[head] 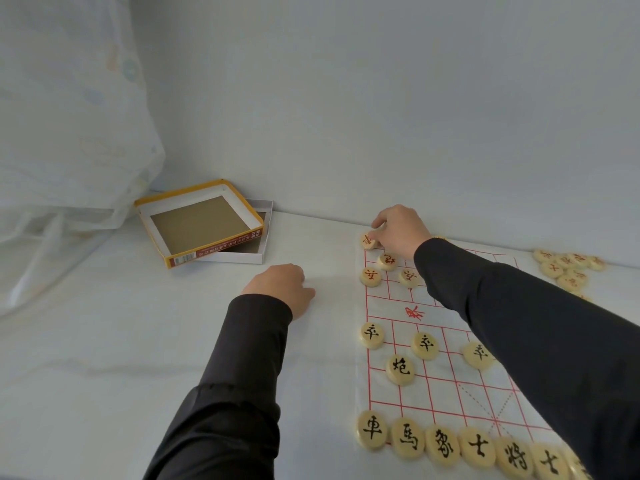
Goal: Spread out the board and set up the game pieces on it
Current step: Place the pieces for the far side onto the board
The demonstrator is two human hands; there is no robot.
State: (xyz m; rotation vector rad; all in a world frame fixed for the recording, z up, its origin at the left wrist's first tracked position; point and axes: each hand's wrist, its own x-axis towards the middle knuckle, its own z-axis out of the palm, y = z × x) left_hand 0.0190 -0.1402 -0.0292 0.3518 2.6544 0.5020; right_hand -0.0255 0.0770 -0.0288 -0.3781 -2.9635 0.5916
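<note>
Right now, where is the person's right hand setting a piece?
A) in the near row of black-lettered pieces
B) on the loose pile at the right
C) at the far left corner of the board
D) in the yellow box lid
C: the right hand pinches a red-lettered xiangqi piece at the far left corner of the xiangqi board.

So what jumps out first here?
The white board with red lines lies at right, with a row of black-lettered pieces along its near edge. The right hand pinches a red piece at the board's far left corner. An open yellow box lies at back left.
</note>
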